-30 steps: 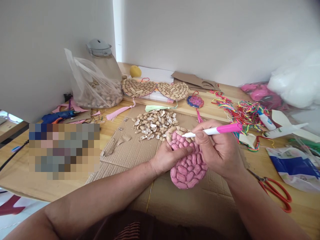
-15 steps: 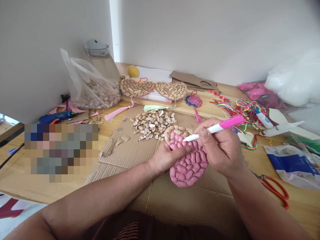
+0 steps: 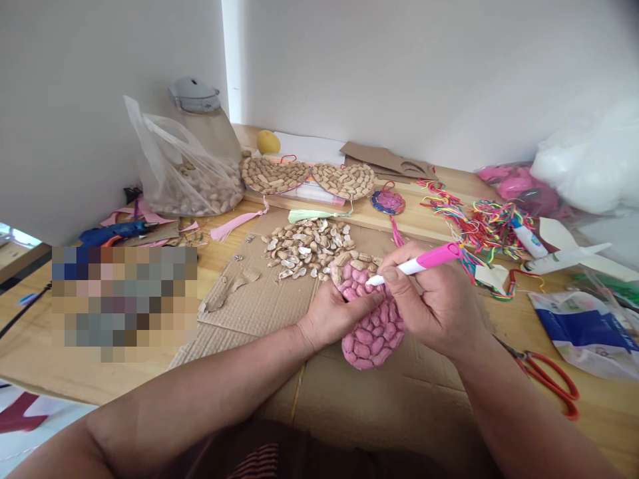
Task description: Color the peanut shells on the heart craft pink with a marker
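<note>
My left hand [image 3: 335, 311] grips a peanut-shell plaque [image 3: 367, 339] by its left side, the thumb lying across its face. Most of the shells on the plaque are pink; those along its top edge keep their natural tan. Between the thumb and fingers of my right hand [image 3: 434, 303] is a white marker pen [image 3: 414, 265] with a pink end. Its tip touches, or almost touches, the pink shells near the upper middle. The plaque's right edge is partly hidden behind my right hand. Just beyond it lies a heap of peanut shells [image 3: 304, 246] on cardboard [image 3: 249, 299].
Two heart-shaped peanut plaques [image 3: 274, 176] with tassels stand at the back, beside a small round pink-and-blue one [image 3: 388, 201]. A bag of peanuts [image 3: 200, 189] is at left. Coloured threads [image 3: 492, 223], a glue bottle [image 3: 574, 258] and red-handled scissors [image 3: 552, 382] lie at right.
The marker's pink end has swung left and down toward me, and my right hand has turned with it. The plaque has tilted, so it looks narrower. My left hand keeps its grip.
</note>
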`<state>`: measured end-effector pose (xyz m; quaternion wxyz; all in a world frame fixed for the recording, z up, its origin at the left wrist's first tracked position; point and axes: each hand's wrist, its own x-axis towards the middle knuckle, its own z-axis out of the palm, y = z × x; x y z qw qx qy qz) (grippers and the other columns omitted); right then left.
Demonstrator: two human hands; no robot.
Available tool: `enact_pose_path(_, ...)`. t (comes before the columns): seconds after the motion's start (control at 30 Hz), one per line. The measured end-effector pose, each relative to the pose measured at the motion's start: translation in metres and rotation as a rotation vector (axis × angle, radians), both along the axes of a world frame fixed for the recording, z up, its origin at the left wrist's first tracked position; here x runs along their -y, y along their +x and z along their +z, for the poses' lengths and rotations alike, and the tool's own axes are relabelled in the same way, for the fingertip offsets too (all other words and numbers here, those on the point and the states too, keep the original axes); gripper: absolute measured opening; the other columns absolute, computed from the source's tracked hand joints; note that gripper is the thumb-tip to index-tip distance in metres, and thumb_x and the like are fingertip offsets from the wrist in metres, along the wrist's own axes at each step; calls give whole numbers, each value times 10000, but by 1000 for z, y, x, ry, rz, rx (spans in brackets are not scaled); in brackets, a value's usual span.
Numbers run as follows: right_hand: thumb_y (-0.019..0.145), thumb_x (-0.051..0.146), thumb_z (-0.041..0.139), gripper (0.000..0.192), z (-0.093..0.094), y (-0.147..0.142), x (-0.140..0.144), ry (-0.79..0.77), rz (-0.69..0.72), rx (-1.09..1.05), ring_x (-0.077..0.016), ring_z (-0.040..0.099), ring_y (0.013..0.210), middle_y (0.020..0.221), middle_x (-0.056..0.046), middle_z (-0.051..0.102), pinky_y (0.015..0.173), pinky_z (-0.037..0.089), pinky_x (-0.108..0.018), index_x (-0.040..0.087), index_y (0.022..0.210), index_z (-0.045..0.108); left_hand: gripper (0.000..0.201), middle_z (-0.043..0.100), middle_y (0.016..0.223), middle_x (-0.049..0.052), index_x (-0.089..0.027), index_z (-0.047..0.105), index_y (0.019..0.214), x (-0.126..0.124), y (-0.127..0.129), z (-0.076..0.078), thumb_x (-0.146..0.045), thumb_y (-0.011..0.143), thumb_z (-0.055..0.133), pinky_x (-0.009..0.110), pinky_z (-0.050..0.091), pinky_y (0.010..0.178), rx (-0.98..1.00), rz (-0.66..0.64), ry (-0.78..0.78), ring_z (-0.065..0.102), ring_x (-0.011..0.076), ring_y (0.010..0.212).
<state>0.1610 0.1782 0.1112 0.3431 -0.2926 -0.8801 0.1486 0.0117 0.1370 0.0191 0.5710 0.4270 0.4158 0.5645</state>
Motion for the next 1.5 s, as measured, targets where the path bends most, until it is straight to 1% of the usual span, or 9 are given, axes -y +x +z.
enact_pose_path(0.23,985,200,542,106,0,3,2,68,-44,-15,-130,601,657,771,-8,659,595,419,-271,190,904,609,285,749,1034,88,-163,677,1025,1,0,2,-294,798,788,419,560,942,-14,-1,-5,706,256,984)
enact_pose_path(0.4,981,181,549,100,2,-1,2,41,7,-16,-121,595,657,779,-1,662,604,431,-262,193,908,616,274,748,989,76,-172,678,993,2,0,5,-280,772,799,409,570,921,-51,12,18,699,252,971)
enact_pose_path(0.53,970,155,540,120,2,-3,1,61,29,31,-129,610,690,793,-8,674,636,436,-271,194,883,613,235,737,939,64,-175,672,945,1,-1,4,-292,779,793,388,574,880,-71,1,34,692,236,919)
enact_pose_path(0.77,970,190,540,109,0,1,3,63,-8,18,-139,612,679,790,-23,672,611,424,-282,191,885,608,245,742,938,60,-173,672,946,1,-1,1,-300,780,801,402,566,926,-62,-18,38,701,242,945)
enact_pose_path(0.97,973,172,534,129,3,-3,3,51,30,47,-160,634,705,800,-26,691,643,452,-298,207,873,607,239,748,909,61,-171,676,894,2,-1,4,-342,781,799,387,582,843,-92,-21,18,704,241,881)
enact_pose_path(1.07,963,175,539,137,3,-3,3,85,25,61,-176,630,714,785,-30,683,654,453,-316,216,842,589,272,760,958,74,-172,690,931,2,-1,3,-361,776,810,411,579,888,-77,-39,6,714,260,929)
enact_pose_path(1.17,979,221,544,132,3,1,4,73,-38,26,-175,605,681,773,-24,664,630,441,-326,227,854,585,334,765,1050,96,-170,697,1019,2,0,2,-367,777,817,444,561,970,-27,-18,-13,715,276,1013)
enact_pose_path(1.33,1012,394,547,208,1,7,6,-72,-159,-99,-185,557,620,710,-20,619,572,427,-343,240,906,635,325,767,1070,116,-153,693,1031,3,1,3,-361,805,799,476,559,987,38,-20,-56,720,277,1009)
enact_pose_path(1.5,1002,474,563,283,0,8,0,-118,-181,-178,-179,560,623,706,-18,614,567,437,-330,234,873,641,329,768,1069,120,-147,686,1036,2,1,5,-366,813,791,475,550,999,88,-31,-40,726,270,993)
